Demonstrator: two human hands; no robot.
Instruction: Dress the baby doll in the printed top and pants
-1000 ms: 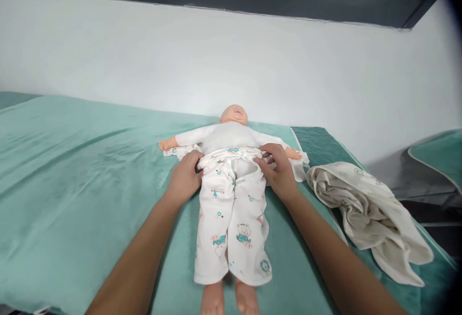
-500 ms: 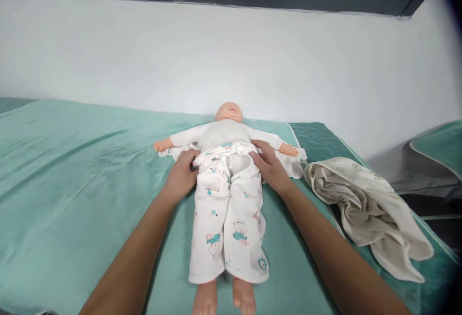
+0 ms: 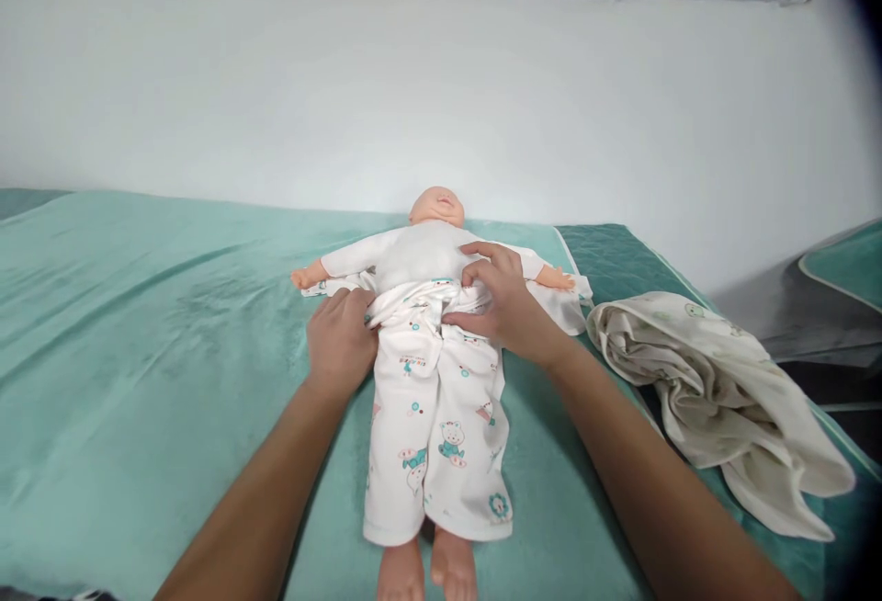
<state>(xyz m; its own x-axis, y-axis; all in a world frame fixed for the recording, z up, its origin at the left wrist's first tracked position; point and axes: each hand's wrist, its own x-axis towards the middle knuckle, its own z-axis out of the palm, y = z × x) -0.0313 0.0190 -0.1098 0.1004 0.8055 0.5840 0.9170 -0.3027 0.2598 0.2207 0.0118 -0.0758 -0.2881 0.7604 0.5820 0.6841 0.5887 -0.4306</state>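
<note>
A baby doll (image 3: 437,206) lies on its back with its arms spread. It has a plain white top (image 3: 422,256) and white printed pants (image 3: 455,445); its bare feet stick out at the bottom. My left hand (image 3: 341,339) is closed on the waist of the pants at the doll's left-hand side in the picture, with its fingertips hidden. Over the other side of the waist is my right hand (image 3: 506,302), thumb and fingers apart. Its thumb touches the front of the pants just below the bunched waistband. Printed cloth (image 3: 558,302) is spread under the doll's arms.
A crumpled off-white cloth (image 3: 709,399) lies on the right, partly on a darker green quilted pad (image 3: 599,256). The doll rests on a light green sheet (image 3: 138,353). Behind the bed stands a white wall (image 3: 344,86). Another green surface (image 3: 847,261) shows at far right.
My right hand has shifted from the waistband's side toward the middle, fingers spread. My left hand has closed into a fist on the waist. The gap at the front of the pants has narrowed.
</note>
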